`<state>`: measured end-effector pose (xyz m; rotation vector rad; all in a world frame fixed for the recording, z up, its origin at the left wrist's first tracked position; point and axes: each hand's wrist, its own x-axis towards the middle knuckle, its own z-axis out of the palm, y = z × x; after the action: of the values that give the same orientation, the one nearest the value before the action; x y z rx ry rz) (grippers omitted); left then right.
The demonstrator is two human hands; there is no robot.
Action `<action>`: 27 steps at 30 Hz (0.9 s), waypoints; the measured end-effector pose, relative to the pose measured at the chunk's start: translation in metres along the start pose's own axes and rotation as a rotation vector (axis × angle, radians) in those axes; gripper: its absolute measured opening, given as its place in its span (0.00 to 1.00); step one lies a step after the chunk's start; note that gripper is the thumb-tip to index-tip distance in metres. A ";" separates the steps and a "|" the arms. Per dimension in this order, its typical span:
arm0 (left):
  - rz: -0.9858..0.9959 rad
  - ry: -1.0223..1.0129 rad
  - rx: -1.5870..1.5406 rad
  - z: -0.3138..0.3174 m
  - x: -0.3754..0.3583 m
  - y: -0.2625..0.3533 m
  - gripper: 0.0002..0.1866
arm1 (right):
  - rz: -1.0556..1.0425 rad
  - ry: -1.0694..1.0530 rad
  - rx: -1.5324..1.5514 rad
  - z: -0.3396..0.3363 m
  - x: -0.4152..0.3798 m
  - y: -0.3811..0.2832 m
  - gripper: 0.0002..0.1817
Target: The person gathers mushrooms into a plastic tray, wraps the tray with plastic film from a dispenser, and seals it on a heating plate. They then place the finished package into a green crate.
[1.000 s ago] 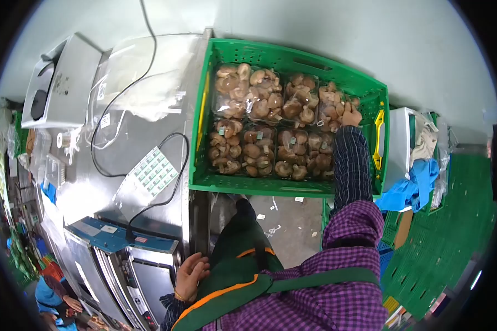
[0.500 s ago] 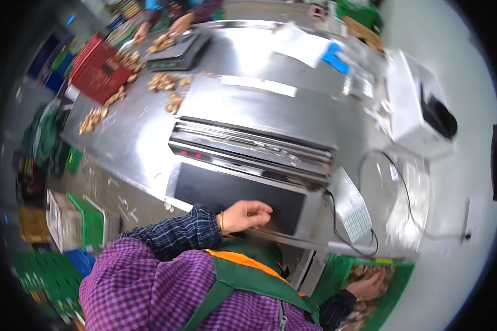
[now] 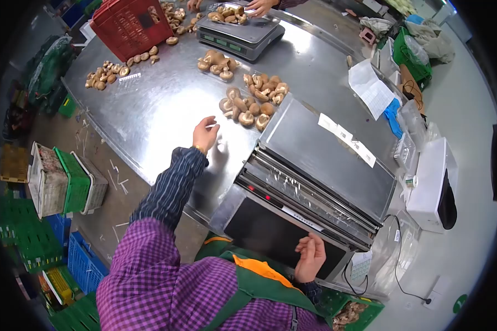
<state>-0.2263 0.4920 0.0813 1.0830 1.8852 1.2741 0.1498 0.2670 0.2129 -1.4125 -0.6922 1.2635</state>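
My left hand is stretched out over the steel table, fingers loosely bent and apart, with nothing seen in it. Just beyond it lies a pile of shiitake mushrooms, with more brown mushrooms behind. My right hand is raised above the black plate of a film-wrapping machine. Its fingers are extended and it holds nothing that I can see. Two red lights glow on the machine's front strip, beside its rollers.
Across the table, another person's hand touches mushrooms on a scale. A red crate stands at the far left. To the right are a white box and a cable. A green crate of mushrooms sits below the table.
My left hand has moved from over the black plate out towards the mushroom piles. My right hand has come up from the green crate to above the plate. The view has turned.
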 end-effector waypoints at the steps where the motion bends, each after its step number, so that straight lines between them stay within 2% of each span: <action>1: -0.143 0.002 -0.033 0.002 0.014 0.012 0.23 | 0.019 -0.037 -0.008 0.010 -0.001 0.000 0.11; 3: -0.060 0.022 0.192 0.015 0.066 -0.034 0.23 | 0.061 -0.081 -0.044 0.031 -0.002 -0.005 0.11; 5: -0.105 -0.056 0.088 0.024 0.099 -0.053 0.24 | 0.058 -0.114 -0.069 0.051 0.000 -0.008 0.11; 7: -0.138 -0.122 0.089 0.028 0.112 -0.057 0.20 | 0.064 -0.196 -0.112 0.073 0.001 -0.011 0.11; 12: -0.110 -0.176 0.004 0.005 0.098 -0.080 0.18 | 0.127 -0.461 -0.221 0.137 0.008 -0.020 0.11; 14: -0.151 -0.136 -0.044 -0.022 0.083 -0.096 0.18 | 0.136 -0.587 -0.257 0.164 0.012 -0.019 0.11; 16: -0.219 -0.110 -0.069 -0.061 0.056 -0.087 0.18 | 0.111 -0.663 -0.264 0.192 0.018 -0.003 0.12; 18: -0.278 -0.103 -0.114 -0.098 0.032 -0.082 0.18 | -0.046 -0.620 -0.301 0.219 0.030 0.029 0.18; 20: -0.319 -0.078 -0.144 -0.131 0.013 -0.097 0.20 | -0.050 -0.664 -0.417 0.250 0.053 0.045 0.27; 22: -0.351 -0.073 -0.117 -0.156 -0.004 -0.093 0.20 | -0.079 -0.566 -0.491 0.281 0.081 0.081 0.33; 24: -0.382 -0.095 -0.088 -0.174 -0.018 -0.100 0.20 | -0.052 -0.473 -0.670 0.310 0.105 0.110 0.35; 27: -0.439 -0.134 -0.115 -0.189 -0.038 -0.091 0.20 | -0.018 -0.482 -0.712 0.332 0.121 0.128 0.34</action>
<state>-0.3912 0.3585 0.0638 0.6304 1.7960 1.0151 -0.1574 0.4508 0.0967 -1.6520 -1.5971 1.4272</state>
